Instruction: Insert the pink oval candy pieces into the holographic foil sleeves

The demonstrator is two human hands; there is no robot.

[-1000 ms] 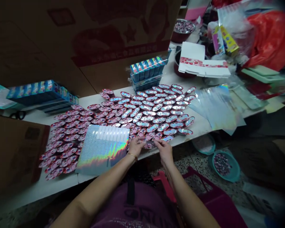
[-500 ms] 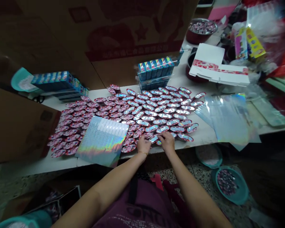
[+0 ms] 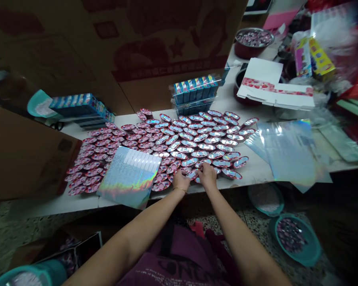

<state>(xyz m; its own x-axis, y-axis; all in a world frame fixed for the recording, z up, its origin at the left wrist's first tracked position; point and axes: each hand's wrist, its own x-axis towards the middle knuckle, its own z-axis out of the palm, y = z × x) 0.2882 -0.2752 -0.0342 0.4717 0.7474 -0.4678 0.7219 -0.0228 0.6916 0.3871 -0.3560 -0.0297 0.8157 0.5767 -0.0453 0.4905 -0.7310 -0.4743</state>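
Note:
Many small oval pink-and-red pieces (image 3: 93,173) stand packed in rows on a white table. Those toward the right carry shiny silver stickers (image 3: 221,163) on top; the ones on the left show bare pink centres. At the front edge, my left hand (image 3: 181,180) pinches the near end of a silver-topped oval piece (image 3: 192,174). From the other side my right hand (image 3: 207,174) presses its closed fingertips on the same piece. My fingers partly cover it and its neighbours. Left of my hands, a holographic sticker sheet (image 3: 128,174) lies over some of the pieces.
More holographic sheets (image 3: 289,151) overhang the table's front edge at right. Behind stand blue box packs (image 3: 193,93) and a large cardboard box (image 3: 167,47). A flattened white carton (image 3: 262,75) rests on a bowl. Teal basins (image 3: 312,254) sit on the floor.
The view has shifted slightly. Both hands stay at the same oval piece, and the right fingers have drawn in a little along it.

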